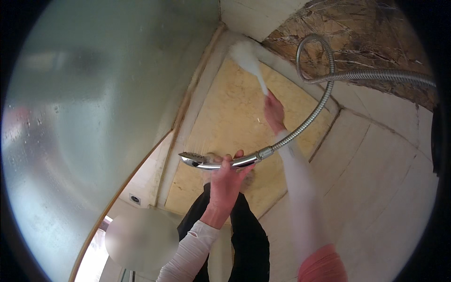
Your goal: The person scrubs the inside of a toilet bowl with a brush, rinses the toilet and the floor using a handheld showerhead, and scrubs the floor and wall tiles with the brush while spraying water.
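Nearest, at the lower edge: two forearms in white sleeves, dark trousers (pixel 244 235) between them, a blurred pale patch low on the left. Left hand (pixel 225 181) wrapped around the handle of a chrome shower head (pixel 213 161), fingers curled over the top, head held level and pointing left. From the handle's right end, a ribbed metal hose (pixel 312 115) running up and right, looping near the brown marbled wall (pixel 366 42). Farther out, right hand (pixel 274 113) closed around the thin handle of a white brush (pixel 249 58), blurred by motion, its fluffy end at the far corner where the beige tiled floor (pixel 230 113) met the pale ledge. On the left, a curved frosted glass panel (pixel 94 117), speckled with droplets. On the right, pale tiles (pixel 376 178).
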### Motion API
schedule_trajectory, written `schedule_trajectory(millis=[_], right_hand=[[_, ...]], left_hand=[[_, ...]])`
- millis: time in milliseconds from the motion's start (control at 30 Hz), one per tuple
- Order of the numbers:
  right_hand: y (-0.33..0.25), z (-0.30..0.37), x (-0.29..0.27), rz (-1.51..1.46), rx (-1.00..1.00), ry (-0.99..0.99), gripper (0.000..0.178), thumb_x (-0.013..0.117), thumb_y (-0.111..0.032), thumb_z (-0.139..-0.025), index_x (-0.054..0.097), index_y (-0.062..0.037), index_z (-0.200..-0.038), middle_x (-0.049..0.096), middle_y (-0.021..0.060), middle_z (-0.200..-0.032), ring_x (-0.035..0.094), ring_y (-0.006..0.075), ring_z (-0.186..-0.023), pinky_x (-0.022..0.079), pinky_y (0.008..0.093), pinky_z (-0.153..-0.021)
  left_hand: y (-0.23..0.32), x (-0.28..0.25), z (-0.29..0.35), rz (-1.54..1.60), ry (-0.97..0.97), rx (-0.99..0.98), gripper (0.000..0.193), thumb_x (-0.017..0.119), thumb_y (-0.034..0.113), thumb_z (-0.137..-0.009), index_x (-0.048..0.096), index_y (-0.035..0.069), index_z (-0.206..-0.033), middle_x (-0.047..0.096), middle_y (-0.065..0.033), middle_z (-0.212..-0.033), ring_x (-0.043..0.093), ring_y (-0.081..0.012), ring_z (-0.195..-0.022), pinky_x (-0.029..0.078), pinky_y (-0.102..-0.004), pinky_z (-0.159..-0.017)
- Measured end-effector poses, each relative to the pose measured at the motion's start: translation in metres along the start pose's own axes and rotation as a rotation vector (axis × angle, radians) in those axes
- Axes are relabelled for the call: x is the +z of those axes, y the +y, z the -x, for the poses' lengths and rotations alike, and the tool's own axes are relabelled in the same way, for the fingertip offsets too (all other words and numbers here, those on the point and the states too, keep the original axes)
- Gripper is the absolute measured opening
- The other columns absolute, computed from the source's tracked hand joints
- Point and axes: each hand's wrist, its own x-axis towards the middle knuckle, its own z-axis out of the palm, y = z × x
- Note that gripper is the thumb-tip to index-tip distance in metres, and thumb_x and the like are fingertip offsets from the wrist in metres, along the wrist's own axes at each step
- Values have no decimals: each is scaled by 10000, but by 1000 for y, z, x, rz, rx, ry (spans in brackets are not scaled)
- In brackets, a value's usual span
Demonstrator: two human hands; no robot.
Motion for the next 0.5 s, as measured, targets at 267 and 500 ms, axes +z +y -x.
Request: schedule_trajectory(millis=[267, 500], right_hand=[[159, 182, -113, 278, -56, 4, 393, 457, -153, -908, 446, -156, -1301, 616, 171, -863, 602, 292, -692, 463, 368, -602], [16, 11, -51, 347, -201, -126, 455, 469, -231, -867, 410, -284, -1315, 619, 146, -742, 600, 332, -648, 476, 434, -581]], left_hand=[[4, 2, 11, 85, 82, -49, 71, 625, 140, -837, 574, 175, -873, 600, 37, -963, 461, -243, -1173, 386, -555, -972], [-19, 3, 12, 122, 89, -60, 89, 668, 200, -807, 594, 169, -846, 595, 49, -968, 490, -201, -1079, 422, -446, -939]])
